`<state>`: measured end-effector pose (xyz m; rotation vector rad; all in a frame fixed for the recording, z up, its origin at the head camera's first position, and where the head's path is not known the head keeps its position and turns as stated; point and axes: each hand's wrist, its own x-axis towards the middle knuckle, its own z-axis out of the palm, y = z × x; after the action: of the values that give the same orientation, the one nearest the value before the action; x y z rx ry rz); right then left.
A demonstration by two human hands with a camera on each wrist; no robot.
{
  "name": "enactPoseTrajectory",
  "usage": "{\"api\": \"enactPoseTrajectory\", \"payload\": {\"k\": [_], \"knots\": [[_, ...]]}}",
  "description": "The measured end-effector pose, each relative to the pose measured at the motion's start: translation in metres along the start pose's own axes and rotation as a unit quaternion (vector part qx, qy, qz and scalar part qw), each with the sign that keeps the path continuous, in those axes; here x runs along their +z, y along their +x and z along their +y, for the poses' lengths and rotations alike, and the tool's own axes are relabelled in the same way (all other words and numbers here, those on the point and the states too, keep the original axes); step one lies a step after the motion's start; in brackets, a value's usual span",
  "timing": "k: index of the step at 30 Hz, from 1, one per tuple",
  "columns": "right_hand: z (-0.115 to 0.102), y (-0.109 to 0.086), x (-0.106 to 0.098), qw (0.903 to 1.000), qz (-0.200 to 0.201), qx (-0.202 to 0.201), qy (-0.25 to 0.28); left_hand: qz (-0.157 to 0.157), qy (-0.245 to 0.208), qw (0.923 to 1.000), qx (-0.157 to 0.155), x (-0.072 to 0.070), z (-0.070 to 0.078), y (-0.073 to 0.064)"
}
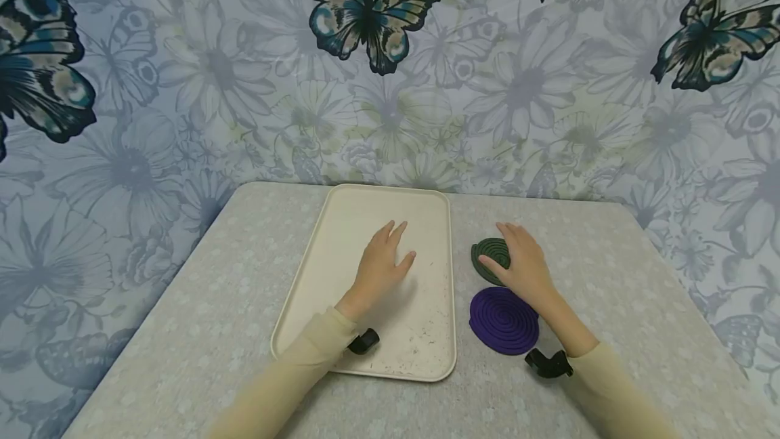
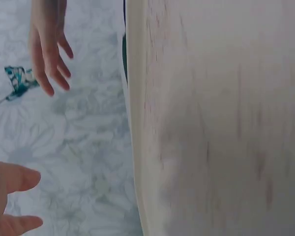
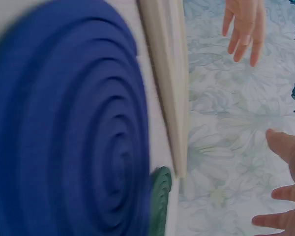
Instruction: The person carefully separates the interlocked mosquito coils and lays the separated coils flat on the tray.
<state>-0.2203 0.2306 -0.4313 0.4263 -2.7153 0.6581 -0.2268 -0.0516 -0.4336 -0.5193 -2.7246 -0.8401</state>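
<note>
While hands (image 1: 379, 263) (image 1: 524, 266) hover, green coil (image 1: 485, 247), partly hidden

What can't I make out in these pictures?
Head view: part of the green coiled disc, behind the right hand.
Head view: dark specks on the cream rectangular tray, too small to identify.
Left wrist view: the tray's streaky marks, blurred.
Right wrist view: part of the purple coiled disc, cut off by the left edge.

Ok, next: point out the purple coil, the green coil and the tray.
Purple coil (image 1: 504, 321): head view, the middle of its spiral.
Green coil (image 1: 490, 247): head view, an uncovered part of its far half.
Tray (image 1: 359, 219): head view, bare floor near the far end.
</note>
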Motion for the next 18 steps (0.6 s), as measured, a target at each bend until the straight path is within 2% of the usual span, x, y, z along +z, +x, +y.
{"api": "enactPoseTrajectory", "payload": {"k": [5, 9, 14, 18], "knots": [[0.009, -0.02, -0.003, 0.9983, 0.023, -0.019, 0.05, 0.0, -0.099, 0.995, -0.011, 0.012, 0.022, -0.014], [0.021, -0.037, -0.003, 0.9942, 0.028, 0.0, 0.104, -0.025, -0.172, 0.9846, -0.017, 0.02, 0.041, -0.026], [0.031, -0.058, -0.006, 0.9851, 0.031, 0.033, 0.166, -0.07, -0.265, 0.9611, -0.033, 0.029, 0.066, -0.041], [0.036, -0.074, -0.008, 0.9833, 0.021, 0.041, 0.176, -0.091, -0.325, 0.941, -0.029, 0.039, 0.083, -0.054]]}}
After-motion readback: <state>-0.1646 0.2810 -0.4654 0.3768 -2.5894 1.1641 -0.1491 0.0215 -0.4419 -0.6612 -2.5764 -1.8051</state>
